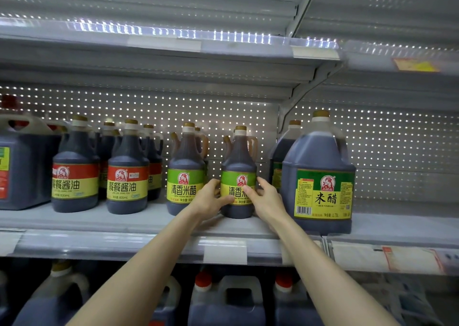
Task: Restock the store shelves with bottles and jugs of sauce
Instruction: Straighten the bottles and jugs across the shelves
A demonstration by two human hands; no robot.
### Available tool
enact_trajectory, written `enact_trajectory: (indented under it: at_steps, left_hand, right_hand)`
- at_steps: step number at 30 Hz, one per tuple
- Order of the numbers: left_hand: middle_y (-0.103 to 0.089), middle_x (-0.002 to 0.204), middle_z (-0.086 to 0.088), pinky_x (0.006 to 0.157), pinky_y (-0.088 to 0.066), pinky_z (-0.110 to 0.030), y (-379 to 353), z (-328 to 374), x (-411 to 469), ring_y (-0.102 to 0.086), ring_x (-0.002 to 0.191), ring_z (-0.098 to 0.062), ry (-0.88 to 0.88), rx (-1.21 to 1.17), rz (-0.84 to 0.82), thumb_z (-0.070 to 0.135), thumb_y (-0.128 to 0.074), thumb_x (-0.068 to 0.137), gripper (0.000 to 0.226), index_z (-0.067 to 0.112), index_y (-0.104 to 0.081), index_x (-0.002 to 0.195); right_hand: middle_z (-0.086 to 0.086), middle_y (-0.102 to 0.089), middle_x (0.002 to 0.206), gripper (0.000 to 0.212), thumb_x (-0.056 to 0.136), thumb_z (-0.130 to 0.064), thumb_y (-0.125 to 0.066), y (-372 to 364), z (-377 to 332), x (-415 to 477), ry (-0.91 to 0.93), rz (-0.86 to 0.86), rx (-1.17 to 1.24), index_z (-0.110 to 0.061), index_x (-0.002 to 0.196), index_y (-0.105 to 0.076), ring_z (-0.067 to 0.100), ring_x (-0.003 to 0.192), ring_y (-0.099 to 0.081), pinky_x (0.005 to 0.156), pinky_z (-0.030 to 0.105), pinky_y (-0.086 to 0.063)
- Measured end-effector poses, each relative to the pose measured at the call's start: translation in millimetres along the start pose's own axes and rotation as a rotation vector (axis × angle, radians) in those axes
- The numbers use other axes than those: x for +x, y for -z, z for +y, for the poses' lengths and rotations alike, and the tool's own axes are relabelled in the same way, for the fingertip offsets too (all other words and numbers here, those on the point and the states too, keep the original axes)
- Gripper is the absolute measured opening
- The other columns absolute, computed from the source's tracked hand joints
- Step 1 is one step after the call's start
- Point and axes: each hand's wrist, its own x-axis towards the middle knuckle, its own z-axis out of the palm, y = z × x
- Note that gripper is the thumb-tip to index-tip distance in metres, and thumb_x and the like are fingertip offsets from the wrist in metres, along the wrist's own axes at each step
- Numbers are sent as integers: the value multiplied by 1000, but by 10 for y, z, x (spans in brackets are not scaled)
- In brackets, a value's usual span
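A dark bottle with a green and yellow label (pixel 239 161) stands upright on the middle shelf (pixel 139 222). My left hand (pixel 210 197) grips its left side at label height. My right hand (pixel 267 200) grips its right side, fingers curled over the label. A matching green-label bottle (pixel 185 169) stands just to its left, with more behind it. To the right stands a big green-label jug (pixel 319 174), another jug behind it.
Red-label dark bottles (pixel 74 169) (pixel 128 171) fill the shelf's left part, beside a large square jug (pixel 22 164). The lower shelf holds red-capped jugs (pixel 236 303). The shelf above (pixel 173 42) is bare. Shelf space right of the big jug (pixel 402 216) is free.
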Motion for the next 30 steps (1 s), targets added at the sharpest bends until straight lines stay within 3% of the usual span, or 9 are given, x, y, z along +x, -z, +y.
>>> enact_trajectory:
  at_steps: [4, 9, 14, 19, 30]
  left_hand:
    - [-59, 128, -11, 98, -49, -36, -2, -12, 5, -58, 115, -21, -3, 24, 33, 11, -71, 84, 50, 3, -47, 128]
    - [-58, 129, -11, 94, -49, -30, -7, -11, 6, -56, 115, -19, -19, 65, 46, 14, -71, 85, 53, 4, -46, 130]
    - [-58, 130, -11, 97, -49, -35, 0, -10, 9, -57, 117, -21, -36, 95, 69, 16, -73, 83, 54, 4, -47, 129]
    - [-60, 127, -11, 91, -50, -30, -6, -9, 3, -58, 110, -17, -48, 98, 82, 16, -74, 82, 52, 4, -49, 126]
    - [-61, 124, -11, 93, -52, -37, 3, -8, 4, -60, 111, -21, -56, 126, 93, 18, -76, 80, 53, 4, -50, 124]
  right_hand:
    - [7, -66, 122, 46, 93, -31, -61, -12, 37, 13, -3, 1, 10, -16, 136, -51, 22, 111, -62, 97, 41, -50]
    - [6, -62, 126, 46, 96, -27, -58, -6, 46, 27, -18, -31, 64, -16, 139, -46, 22, 113, -60, 97, 42, -51]
    - [5, -62, 125, 42, 98, -26, -54, -15, 48, 40, -25, -62, 81, -17, 138, -47, 21, 114, -59, 97, 40, -51]
    - [5, -62, 125, 41, 98, -27, -53, -16, 68, 56, -30, -70, 88, -17, 138, -47, 20, 114, -59, 97, 38, -51]
    - [5, -62, 126, 38, 99, -30, -51, -45, 110, 111, -35, -95, 49, -20, 135, -48, 22, 114, -59, 100, 46, -48]
